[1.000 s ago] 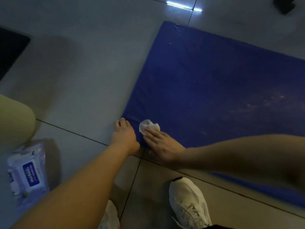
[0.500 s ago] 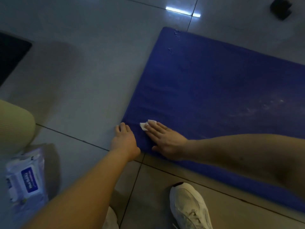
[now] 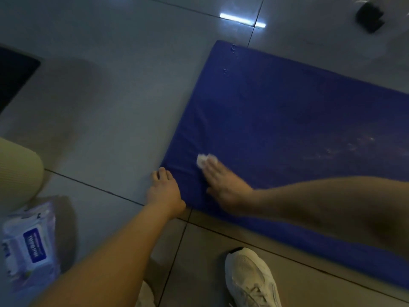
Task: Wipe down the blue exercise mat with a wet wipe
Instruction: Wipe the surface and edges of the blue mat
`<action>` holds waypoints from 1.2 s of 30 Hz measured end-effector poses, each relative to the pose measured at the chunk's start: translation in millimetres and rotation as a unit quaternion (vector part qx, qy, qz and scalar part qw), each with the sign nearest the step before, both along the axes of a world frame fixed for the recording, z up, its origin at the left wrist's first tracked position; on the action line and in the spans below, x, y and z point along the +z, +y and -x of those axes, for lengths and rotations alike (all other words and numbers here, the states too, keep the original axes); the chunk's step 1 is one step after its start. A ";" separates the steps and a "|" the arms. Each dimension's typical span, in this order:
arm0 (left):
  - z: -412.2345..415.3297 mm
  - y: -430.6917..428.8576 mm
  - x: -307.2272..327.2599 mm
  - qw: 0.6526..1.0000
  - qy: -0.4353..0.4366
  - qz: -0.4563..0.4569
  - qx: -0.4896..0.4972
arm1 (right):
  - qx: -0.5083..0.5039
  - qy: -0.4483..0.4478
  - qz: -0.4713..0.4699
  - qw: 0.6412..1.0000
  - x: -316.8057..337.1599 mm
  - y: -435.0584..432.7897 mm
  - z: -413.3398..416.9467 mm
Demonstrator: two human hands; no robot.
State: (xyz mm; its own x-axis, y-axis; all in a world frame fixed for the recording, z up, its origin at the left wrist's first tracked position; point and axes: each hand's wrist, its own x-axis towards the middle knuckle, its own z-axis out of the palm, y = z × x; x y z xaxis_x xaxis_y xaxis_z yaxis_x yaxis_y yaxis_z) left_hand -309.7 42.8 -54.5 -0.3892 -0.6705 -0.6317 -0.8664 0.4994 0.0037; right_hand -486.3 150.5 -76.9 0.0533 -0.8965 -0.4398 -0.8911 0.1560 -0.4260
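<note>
A person crouched on a grey tiled floor (image 3: 106, 89) presses a white wet wipe (image 3: 201, 160) onto a blue exercise mat (image 3: 298, 120), which lies flat on the tiles and runs off the right edge of the view. The right hand (image 3: 224, 183), slightly blurred, lies palm down on the mat near its closest left corner. Its fingers are straight and close together, and their tips cover most of the crumpled wipe, which peeks out just beyond them. The left hand (image 3: 164, 191) is planted on the floor just beside that same corner, touching the mat's left edge with its fingers bent downward. Whether they clasp the edge or merely brace against it cannot be told. Pale streaks mark the mat's surface to the right, well apart from the wipe.

A pack of wipes (image 3: 29, 245) with a blue label lies on the floor at lower left, next to a beige ribbed fabric shape (image 3: 17, 169). A white sneaker (image 3: 251, 279) stands on the tiles below the mat's near edge, and a small dark object (image 3: 370, 17) sits on the floor beyond the mat's far side
</note>
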 end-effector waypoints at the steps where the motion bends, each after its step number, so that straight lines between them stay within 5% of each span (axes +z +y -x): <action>1: 0.3 0.3 0.0 1.000 -0.001 0.000 0.000 | 0.054 -0.002 -0.018 0.998 2.5 17.8 -12.4; 7: 0.9 0.3 0.6 1.000 -0.004 0.002 0.000 | 0.202 0.039 -0.037 0.978 -8.5 29.2 0.8; 13: 0.4 0.0 1.4 1.000 -0.002 -0.011 -0.002 | 0.024 0.147 0.026 0.988 -20.6 -42.8 75.1; 18: 2.5 0.8 3.1 1.000 -0.007 -0.014 0.006 | -0.141 0.109 -0.004 0.984 -19.7 -67.7 72.5; 27: 5.4 3.2 4.5 1.000 -0.015 -0.002 0.026 | 0.095 -0.056 0.024 0.994 5.4 57.7 -24.3; 29: 7.4 3.6 5.4 0.999 0.001 -0.001 0.054 | 0.050 -0.114 0.078 0.989 17.6 52.8 -21.1; 32: 14.3 6.8 6.2 0.993 0.060 0.032 0.092 | -0.151 -0.198 0.058 0.967 35.9 30.1 -14.3; 34: 21.8 11.6 7.2 0.975 0.177 0.039 0.130 | -0.279 -0.243 0.034 0.928 40.1 18.2 -7.1; 36: 31.3 18.0 11.8 0.925 0.311 -0.052 0.212 | -0.353 -0.277 0.012 0.894 40.8 11.5 2.6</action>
State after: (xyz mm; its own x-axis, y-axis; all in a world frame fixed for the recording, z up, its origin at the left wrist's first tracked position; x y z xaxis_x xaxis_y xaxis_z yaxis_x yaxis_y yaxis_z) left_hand -341.0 60.8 -42.7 -0.4149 -0.7944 -0.4436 -0.7982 0.0837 0.5966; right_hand -488.9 162.1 -36.1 -0.3251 -0.8023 -0.5006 -0.2254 0.5798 -0.7829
